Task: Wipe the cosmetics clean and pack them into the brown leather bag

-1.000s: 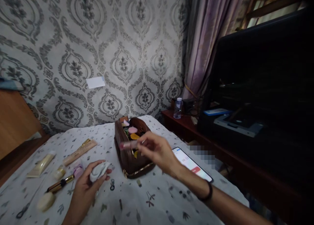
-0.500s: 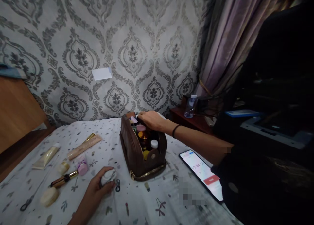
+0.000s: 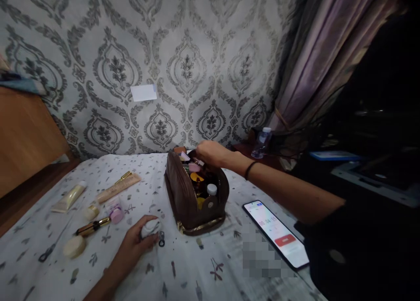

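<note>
My left hand [image 3: 133, 242] rests on the bed, its fingers wrapped round a small white rounded object [image 3: 151, 227] whose kind I cannot make out. To its right stands a brown cosmetic bag [image 3: 177, 191], unzipped and packed with bottles and jars. A white-capped bottle [image 3: 211, 189] and a pink item [image 3: 194, 167] show inside. My right hand [image 3: 213, 154] is at the bag's far right rim, knuckles up and fingers curled down into the opening. The fingertips, and anything between them, are hidden.
Left on the patterned sheet lie a cream tube [image 3: 69, 198], a beige tube [image 3: 118, 188], a purple-pink bottle [image 3: 115, 210], a lip gloss tube [image 3: 93, 225] and a round beige piece [image 3: 74, 247]. A phone [image 3: 277, 235] lies right. A water bottle [image 3: 261, 142] stands behind.
My right hand has risen slightly at the bag's rim, its fingers now more curled. My left hand keeps the white object in place. The whole view has shifted a little.
</note>
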Motion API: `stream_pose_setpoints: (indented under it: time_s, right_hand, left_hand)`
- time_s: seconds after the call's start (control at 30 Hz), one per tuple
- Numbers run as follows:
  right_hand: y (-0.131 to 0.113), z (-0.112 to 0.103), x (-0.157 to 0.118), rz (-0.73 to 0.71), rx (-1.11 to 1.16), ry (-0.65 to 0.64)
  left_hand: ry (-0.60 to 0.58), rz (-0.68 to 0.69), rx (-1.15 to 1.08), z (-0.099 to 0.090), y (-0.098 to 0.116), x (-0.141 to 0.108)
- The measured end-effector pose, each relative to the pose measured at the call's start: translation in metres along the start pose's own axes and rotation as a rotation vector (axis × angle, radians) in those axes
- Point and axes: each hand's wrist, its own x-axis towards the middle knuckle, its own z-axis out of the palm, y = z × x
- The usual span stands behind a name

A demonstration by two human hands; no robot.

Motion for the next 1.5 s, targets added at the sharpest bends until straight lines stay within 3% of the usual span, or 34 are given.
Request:
stream_pose_setpoints:
  time_s: [0.17, 0.23, 0.33, 0.43, 0.5, 0.6, 0.67, 0.83, 0.97, 1.17, 1.37, 1.5]
  right_hand:
    - [-0.029, -0.018, -0.031, 0.063, 0.188, 0.317]
    - [-0.053, -0.019, -0.047, -0.037, 0.338, 0.463]
    - [-0.1, -0.013, -0.071, -0.339, 0.539, 0.614]
    - [-0.148, 0.004, -0.084, -0.533, 0.59, 0.56]
    - [-0.175, 0.02, -0.086, -0.537, 0.65, 0.515]
    - [-0.208, 0.043, -0.079, -0.419, 0.862, 0.365]
    - [-0.224, 0.054, -0.071, -0.338, 0.972, 0.258]
    - [-0.253, 0.069, -0.054, -0.224, 1.162, 0.107]
    - [-0.267, 0.089, -0.05, -0.098, 1.348, 0.104]
    - [-0.273, 0.109, -0.049, 0.062, 1.646, 0.035]
    - [-0.27, 0.105, -0.052, 0.014, 1.573, 0.058]
    - [-0.268, 0.101, -0.055, 0.001, 1.539, 0.093]
  left_hand:
    - [0.022, 0.042, -0.037, 0.0, 0.005, -0.003]
    - [0.046, 0.054, -0.05, -0.001, 0.008, -0.005]
    - [0.108, 0.096, -0.042, -0.005, 0.012, -0.005]
    - [0.186, 0.134, 0.019, -0.02, 0.016, 0.001]
    - [0.255, 0.16, 0.195, -0.038, 0.022, 0.007]
    - [0.399, 0.233, 0.695, -0.074, 0.035, 0.018]
    - [0.467, 0.198, 0.929, -0.099, 0.041, 0.026]
    - [0.521, 0.047, 1.036, -0.15, 0.035, 0.051]
    - [0.484, -0.036, 1.083, -0.174, 0.025, 0.077]
    - [0.404, -0.09, 1.15, -0.176, 0.024, 0.122]
    - [0.281, -0.158, 1.202, -0.152, 0.018, 0.165]
    - [0.262, -0.229, 1.216, -0.152, 0.021, 0.183]
